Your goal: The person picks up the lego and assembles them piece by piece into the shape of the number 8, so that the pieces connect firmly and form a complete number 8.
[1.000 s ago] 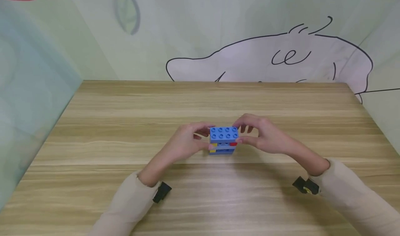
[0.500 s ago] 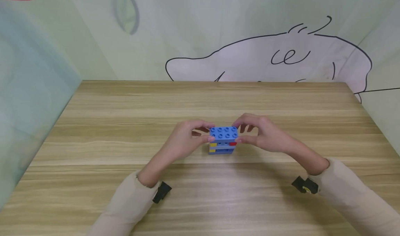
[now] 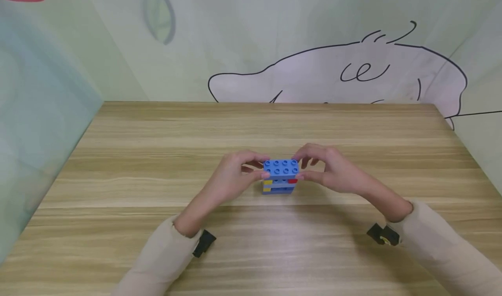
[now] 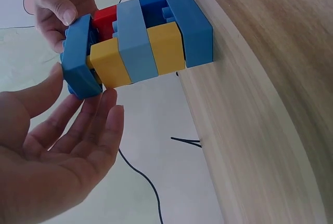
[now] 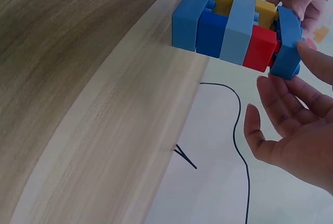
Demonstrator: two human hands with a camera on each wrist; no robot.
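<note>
A stack of toy building bricks stands on the table, topped by a long blue brick point(image 3: 280, 167) with studs facing up. My left hand point(image 3: 235, 176) pinches its left end, thumb in front and fingers behind. At the right end, my right hand point(image 3: 333, 171) pinches the same brick likewise. Under it sit a yellow brick point(image 4: 110, 63) and a red brick point(image 5: 261, 48), with a narrow gap showing below the top brick. Lower come a light blue brick point(image 5: 238, 29), another yellow brick point(image 4: 166, 48) beside a dark blue brick point(image 5: 212, 34), and a blue bottom brick point(image 5: 188, 18).
The wood-grain table point(image 3: 157, 130) spreads around the stack. Behind it hangs a pale backdrop point(image 3: 251, 34) with a line-drawn cartoon figure. Each sleeve cuff carries a small black device, the left device point(image 3: 204, 243) and the right device point(image 3: 383, 234).
My left thumb has moved up from the yellow brick's level to the front left corner of the top blue brick. My right hand and the stack look almost unmoved.
</note>
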